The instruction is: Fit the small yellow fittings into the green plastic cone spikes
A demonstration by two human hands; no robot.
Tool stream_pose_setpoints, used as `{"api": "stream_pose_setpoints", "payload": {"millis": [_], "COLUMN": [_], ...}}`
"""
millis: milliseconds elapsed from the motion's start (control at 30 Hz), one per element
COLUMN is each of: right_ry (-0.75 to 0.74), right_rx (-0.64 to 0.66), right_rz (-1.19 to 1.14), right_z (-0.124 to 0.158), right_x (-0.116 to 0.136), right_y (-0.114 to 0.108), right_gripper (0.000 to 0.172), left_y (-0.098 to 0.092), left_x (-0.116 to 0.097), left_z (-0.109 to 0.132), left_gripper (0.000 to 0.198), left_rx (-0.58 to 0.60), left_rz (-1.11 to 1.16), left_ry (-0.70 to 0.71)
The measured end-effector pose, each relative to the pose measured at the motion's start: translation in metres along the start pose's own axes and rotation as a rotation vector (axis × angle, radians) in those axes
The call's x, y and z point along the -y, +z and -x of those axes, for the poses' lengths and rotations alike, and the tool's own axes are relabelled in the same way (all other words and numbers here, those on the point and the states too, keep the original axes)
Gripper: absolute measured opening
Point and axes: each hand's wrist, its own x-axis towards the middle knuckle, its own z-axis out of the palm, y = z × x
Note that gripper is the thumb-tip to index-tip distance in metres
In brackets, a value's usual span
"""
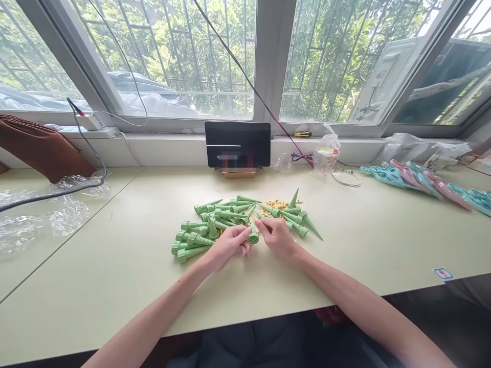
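A green plastic cone-shaped spike (252, 237) with a round open cap end is pinched in my left hand (232, 244), its open end turned towards me. My right hand (276, 235) is closed in a pinch right beside the spike; whatever lies between its fingertips is too small or hidden to make out. Behind both hands lies a pile of similar green spikes (220, 214), most on their sides, a few standing point up. Small yellow-tan pieces (271, 205) are heaped among and behind the spikes.
A dark tablet (238, 145) leans on a stand at the back. Clear plastic wrap (69, 214) and a brown bag (42, 148) lie left. At the right are teal and pink plastic items (414, 179), a bagged cup (326, 153) and a white cable (346, 178).
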Motion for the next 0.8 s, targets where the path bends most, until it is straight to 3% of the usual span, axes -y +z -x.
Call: {"api": "stream_pose_setpoints", "payload": {"millis": [400,567,667,800], "right_ry": [0.065,0.087,0.125,0.189], "right_rx": [0.017,0.007,-0.008,0.007], "right_rz": [-0.004,-0.037,-0.060,-0.131], "right_z": [-0.001,-0.001,-0.002,-0.003], "right_x": [-0.001,0.003,0.005,0.005], "right_y": [0.000,-0.001,-0.002,-0.002], "right_gripper": [0.047,0.046,0.047,0.048], "left_y": [0.001,-0.001,-0.003,-0.004], "left_x": [0.006,0.013,0.015,0.015], "left_z": [0.002,0.000,0.000,0.003], "left_gripper": [0.028,0.017,0.011,0.018], "left_rx": [-0.104,-0.231,-0.247,-0.229], "left_rz": [-0.400,-0.728,-0.860,-0.957], "left_ry": [0.238,0.481,0.600,0.680]}}
